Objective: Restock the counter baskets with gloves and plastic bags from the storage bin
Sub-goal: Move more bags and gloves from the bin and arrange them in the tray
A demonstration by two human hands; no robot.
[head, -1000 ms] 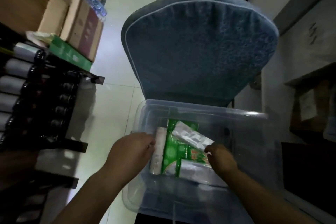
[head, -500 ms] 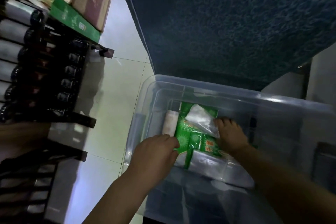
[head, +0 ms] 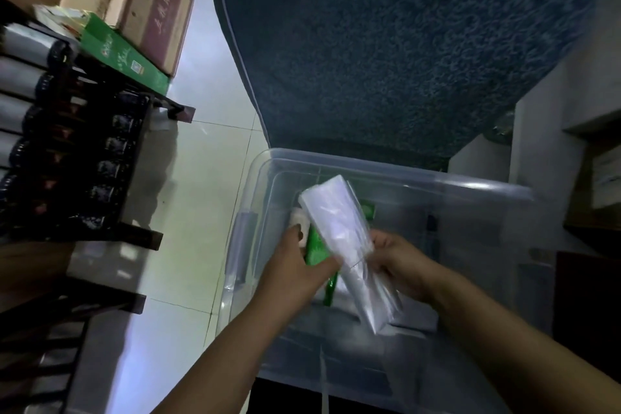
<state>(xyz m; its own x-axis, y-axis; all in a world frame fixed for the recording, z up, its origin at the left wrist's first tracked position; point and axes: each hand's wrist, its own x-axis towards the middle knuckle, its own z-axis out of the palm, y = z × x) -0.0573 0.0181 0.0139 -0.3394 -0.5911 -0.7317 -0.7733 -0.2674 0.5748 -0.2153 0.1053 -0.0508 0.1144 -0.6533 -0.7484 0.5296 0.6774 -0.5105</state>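
A clear plastic storage bin stands open on the floor in front of me. Over it I hold a long pack of clear plastic bags, tilted with its far end up. My right hand grips the pack's middle from the right. My left hand pinches a green packet beside the pack, thumb against both. A white roll lies in the bin just beyond my left fingers. More clear packs rest on the bin's bottom.
A blue upholstered chair back rises right behind the bin. At left, a dark rack holds rows of bottles, with cardboard boxes and a green box on top. Pale tiled floor lies between rack and bin.
Both hands have come up out of the bin, lifting the pack of clear bags and the green packet from its bottom. The view has shifted closer and downward.
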